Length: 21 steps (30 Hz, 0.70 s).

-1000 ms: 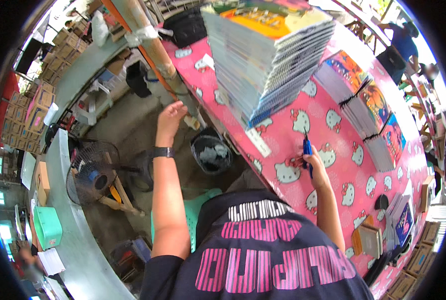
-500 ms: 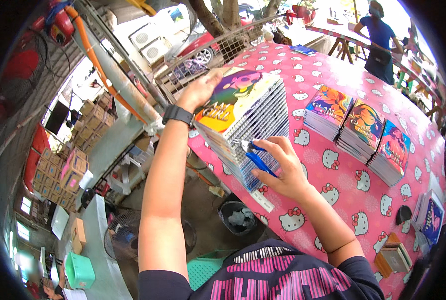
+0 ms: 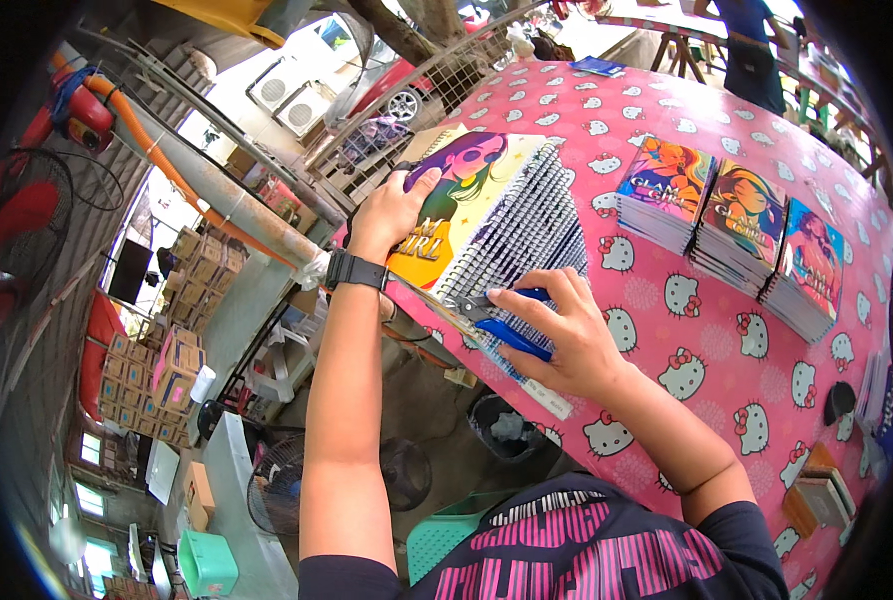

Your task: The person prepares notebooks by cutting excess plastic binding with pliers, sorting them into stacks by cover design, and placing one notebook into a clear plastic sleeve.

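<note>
A tall stack of spiral-bound notebooks [image 3: 467, 215] stands near the left edge of the table, its wire coils facing right. The top cover is yellow and orange, with a long-haired figure in sunglasses. My left hand [image 3: 395, 208], with a dark watch at the wrist, lies over the left side of this cover, fingers stretched out. In my right hand [image 3: 575, 338] are blue-handled pliers [image 3: 512, 335]. Their metal jaws are at the near end of the coils, close to the stack's front corner. Whether they grip a wire is too small to tell.
Three smaller notebook piles [image 3: 752, 220] sit in a row on the right of the pink patterned tablecloth [image 3: 682, 375]. A black round object [image 3: 840, 402] and a wooden holder [image 3: 819, 490] lie nearer. Below the left edge are a bin [image 3: 507, 425] and a fan [image 3: 277, 480].
My left hand has slid from the stack's far left edge further onto the top cover. The pliers stay at the near coil ends, their handles now closer together. The whole view has shifted slightly.
</note>
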### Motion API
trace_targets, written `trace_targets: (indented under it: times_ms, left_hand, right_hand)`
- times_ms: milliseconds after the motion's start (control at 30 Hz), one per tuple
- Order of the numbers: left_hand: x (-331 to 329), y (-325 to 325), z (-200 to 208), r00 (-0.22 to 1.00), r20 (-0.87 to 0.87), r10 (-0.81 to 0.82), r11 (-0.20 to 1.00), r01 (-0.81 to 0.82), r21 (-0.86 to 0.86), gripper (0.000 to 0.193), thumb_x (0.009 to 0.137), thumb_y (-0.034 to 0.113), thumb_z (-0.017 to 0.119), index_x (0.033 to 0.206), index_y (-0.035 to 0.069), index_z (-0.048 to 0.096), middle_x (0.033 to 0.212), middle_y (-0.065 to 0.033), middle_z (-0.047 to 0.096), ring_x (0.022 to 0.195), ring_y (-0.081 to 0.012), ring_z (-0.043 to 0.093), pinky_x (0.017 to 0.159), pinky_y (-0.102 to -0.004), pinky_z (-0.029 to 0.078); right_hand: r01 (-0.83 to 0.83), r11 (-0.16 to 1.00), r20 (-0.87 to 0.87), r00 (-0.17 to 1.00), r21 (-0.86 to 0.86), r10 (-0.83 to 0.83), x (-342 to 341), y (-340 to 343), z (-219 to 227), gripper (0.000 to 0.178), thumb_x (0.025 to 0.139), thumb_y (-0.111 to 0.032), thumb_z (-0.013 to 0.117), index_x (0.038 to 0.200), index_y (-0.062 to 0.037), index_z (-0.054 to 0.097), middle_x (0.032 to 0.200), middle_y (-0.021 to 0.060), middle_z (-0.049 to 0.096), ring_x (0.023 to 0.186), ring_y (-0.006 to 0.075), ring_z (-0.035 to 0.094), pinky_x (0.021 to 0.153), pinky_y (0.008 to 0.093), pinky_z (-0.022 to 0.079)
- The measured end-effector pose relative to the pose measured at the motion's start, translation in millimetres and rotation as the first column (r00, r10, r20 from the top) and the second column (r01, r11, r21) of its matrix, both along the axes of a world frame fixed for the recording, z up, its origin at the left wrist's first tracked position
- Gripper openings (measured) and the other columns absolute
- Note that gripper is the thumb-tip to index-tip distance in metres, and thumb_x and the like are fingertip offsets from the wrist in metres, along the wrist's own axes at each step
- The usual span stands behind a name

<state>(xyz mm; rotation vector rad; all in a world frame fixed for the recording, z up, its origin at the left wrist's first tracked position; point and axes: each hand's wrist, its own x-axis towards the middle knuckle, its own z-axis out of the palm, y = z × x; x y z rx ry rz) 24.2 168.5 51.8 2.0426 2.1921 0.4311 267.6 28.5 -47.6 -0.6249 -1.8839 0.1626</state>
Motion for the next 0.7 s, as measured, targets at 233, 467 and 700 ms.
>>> trace_targets:
  times_ms: [233,467,700]
  left_hand:
    - [-6.3,5.4,-2.3,1.0,0.017,-0.022,0.999,0.022,0.024,0.09,0.081,0.075,0.04,0.134,0.003,0.045,0.125,-0.0262,0.055,0.119,-0.0384,0.052,0.098,-0.0441,0.04]
    - [1.0,0.1,2.6,0.996,0.069,-0.052,0.998,0.049,0.049,0.088,0.08,0.073,0.046,0.129,0.001,0.051,0.12,-0.0283,0.057,0.117,-0.0382,0.053,0.098,-0.0414,0.04]
    - [-1.9,-0.2,3.3,0.995,0.062,-0.073,0.996,0.069,0.063,0.091,0.08,0.073,0.046,0.128,-0.004,0.05,0.119,-0.0294,0.057,0.116,-0.0389,0.053,0.098,-0.0409,0.04]
  right_hand:
    - [-0.815,-0.149,-0.796,0.48,-0.56,0.369,8.3,16.4,-3.5,0.031,0.089,-0.021,0.061,0.114,-0.0023,0.061,0.093,0.0055,0.065,0.081,0.0103,0.06,0.072,0.0269,0.049]
    - [-0.051,0.99,-0.029,0.998,-0.131,0.047,0.3,-3.8,-1.7,0.05,0.072,-0.017,0.072,0.12,-0.0143,0.058,0.103,0.0104,0.054,0.092,0.0285,0.052,0.082,0.0396,0.043]
    - [0.01,0.999,-0.033,0.999,-0.047,-0.011,-1.2,-1.8,-7.5,0.052,0.069,-0.016,0.073,0.12,-0.0159,0.06,0.102,0.0074,0.053,0.09,0.0274,0.05,0.081,0.041,0.042]
